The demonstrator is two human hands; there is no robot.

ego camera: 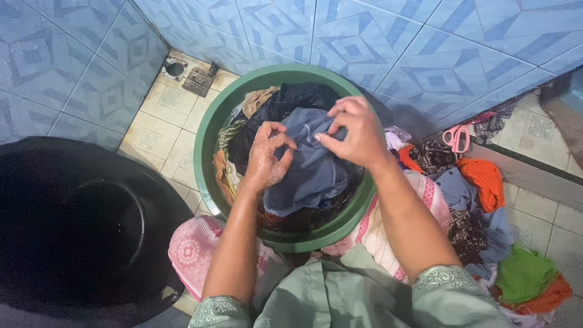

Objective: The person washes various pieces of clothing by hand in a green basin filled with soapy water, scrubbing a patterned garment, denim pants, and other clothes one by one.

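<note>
A wet grey-blue garment [313, 173] hangs over a round green basin [209, 136] full of soaked clothes. My left hand [267, 157] is clenched on a fold of the garment at its left side. My right hand [355, 130] pinches the same cloth at its top, knuckles close to the left hand. Both forearms look wet. A black garment [297, 97] and a tan one [258, 100] lie at the far side of the basin.
A large black tub [73, 225] stands at the left. Dry clothes, orange [486, 176], green [522, 273] and patterned, are piled on the floor at the right. Pink scissors-like clips [456, 138] lie by the blue tiled wall. A floor drain [175, 68] sits in the far corner.
</note>
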